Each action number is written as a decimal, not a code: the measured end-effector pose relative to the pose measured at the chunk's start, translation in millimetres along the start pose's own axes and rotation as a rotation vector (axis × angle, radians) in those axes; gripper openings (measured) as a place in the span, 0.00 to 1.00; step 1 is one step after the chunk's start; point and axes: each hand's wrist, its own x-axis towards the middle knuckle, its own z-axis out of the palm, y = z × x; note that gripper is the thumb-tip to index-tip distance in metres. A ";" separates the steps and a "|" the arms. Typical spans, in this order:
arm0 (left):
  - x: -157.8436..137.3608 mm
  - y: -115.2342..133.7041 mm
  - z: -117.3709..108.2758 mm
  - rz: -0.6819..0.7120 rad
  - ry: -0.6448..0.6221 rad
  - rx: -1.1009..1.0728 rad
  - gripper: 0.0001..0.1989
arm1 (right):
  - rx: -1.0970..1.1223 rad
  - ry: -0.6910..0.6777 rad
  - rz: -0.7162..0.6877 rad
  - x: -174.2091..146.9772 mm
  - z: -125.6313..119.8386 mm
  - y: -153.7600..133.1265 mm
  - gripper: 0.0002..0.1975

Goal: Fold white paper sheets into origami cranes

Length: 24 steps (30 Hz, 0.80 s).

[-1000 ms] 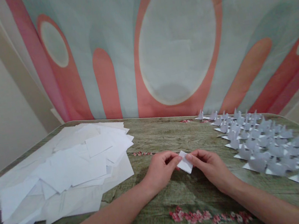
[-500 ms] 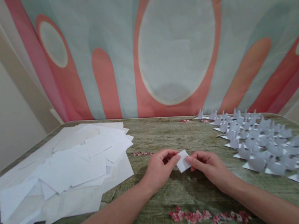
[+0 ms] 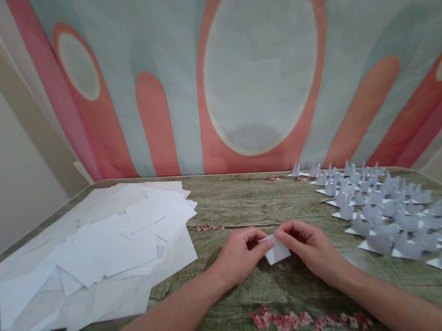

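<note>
A small folded square of white paper [image 3: 277, 252] is held between both hands over the middle of the table. My left hand [image 3: 242, 255] pinches its left upper edge between thumb and fingers. On the other side, my right hand [image 3: 307, 244] grips the upper right edge the same way, its thumb lying on the paper. The two sets of fingertips almost meet at the top of the square. The fingers behind the paper are partly hidden.
A loose heap of white paper sheets [image 3: 107, 246] spreads over the left of the table [image 3: 229, 192]. Rows of small folded white paper figures [image 3: 380, 206] stand along the right side. A patterned pink and grey-green cloth [image 3: 166, 39] hangs behind the table's far edge.
The folded paper has come slightly lower and turned, with its lower edge now facing me. My right hand has shifted to its top edge, bringing the fingertips of both hands closer together.
</note>
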 end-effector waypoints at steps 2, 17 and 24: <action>-0.9 1.1 -0.4 -0.004 -0.029 0.026 0.10 | -0.001 0.010 -0.005 -0.4 0.1 0.7 0.13; -2.9 7.2 4.0 -0.057 -0.077 0.137 0.20 | 0.049 0.171 0.001 0.6 2.3 4.2 0.14; -5.0 3.9 4.6 0.006 -0.046 0.162 0.19 | 0.031 0.163 -0.033 0.6 3.6 4.6 0.13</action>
